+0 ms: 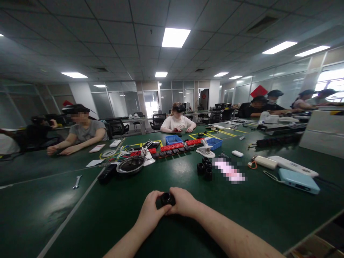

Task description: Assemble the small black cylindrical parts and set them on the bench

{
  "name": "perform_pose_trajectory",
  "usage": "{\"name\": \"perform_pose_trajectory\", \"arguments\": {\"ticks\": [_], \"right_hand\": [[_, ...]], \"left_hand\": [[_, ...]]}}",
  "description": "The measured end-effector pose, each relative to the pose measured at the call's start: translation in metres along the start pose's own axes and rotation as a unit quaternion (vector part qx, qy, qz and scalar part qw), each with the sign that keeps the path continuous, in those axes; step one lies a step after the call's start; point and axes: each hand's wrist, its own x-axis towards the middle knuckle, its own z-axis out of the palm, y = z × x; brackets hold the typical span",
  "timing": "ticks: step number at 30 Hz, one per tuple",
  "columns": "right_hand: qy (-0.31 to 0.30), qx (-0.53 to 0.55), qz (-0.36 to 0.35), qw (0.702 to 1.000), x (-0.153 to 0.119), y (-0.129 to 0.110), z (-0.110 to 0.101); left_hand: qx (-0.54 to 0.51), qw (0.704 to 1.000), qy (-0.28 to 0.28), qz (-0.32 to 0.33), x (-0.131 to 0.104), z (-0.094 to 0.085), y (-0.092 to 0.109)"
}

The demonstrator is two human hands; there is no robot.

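Observation:
My left hand [150, 209] and my right hand [185, 202] meet over the green table, close in front of me. Between them they grip a small black hollow cylinder [167, 198], its round opening facing up. Fingers of both hands wrap its sides, so its lower part is hidden. Ahead and to the right stand several similar black cylinders [205, 168] in a cluster. Beside those lies a pinkish blurred item [229, 170], too pixelated to name. A white clip-like stand [205, 149] sits just behind the cluster.
A round dark disc with a pale rim [130, 165], cables and red power strips [172, 146] lie ahead. Blue bins [214, 143] stand farther back. A wrench [77, 182] is at left; a light-blue power bank [299, 181] at right. Co-workers sit around the table.

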Motion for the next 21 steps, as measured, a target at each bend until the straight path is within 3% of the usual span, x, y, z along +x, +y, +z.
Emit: {"name": "perform_pose_trajectory", "arguments": {"ticks": [3, 8, 12, 15, 21], "right_hand": [[0.004, -0.008, -0.033, 0.999, -0.002, -0.003, -0.002], [-0.091, 0.076, -0.106, 0.987, 0.000, 0.012, -0.014], [-0.126, 0.120, -0.085, 0.981, 0.004, 0.019, -0.015], [-0.095, 0.095, -0.051, 0.990, 0.005, 0.014, -0.009], [0.033, -0.083, -0.014, 0.996, 0.002, -0.006, 0.006]], "left_hand": [[-0.005, 1.000, -0.002, 0.000, 0.000, -0.001, -0.001], [-0.030, 0.999, -0.032, 0.026, 0.000, -0.006, -0.004], [-0.032, 0.998, -0.037, 0.026, 0.000, -0.007, -0.003], [-0.010, 1.000, -0.009, 0.014, 0.001, -0.003, -0.002], [0.032, 0.998, 0.056, -0.018, 0.001, 0.006, -0.002]]}}
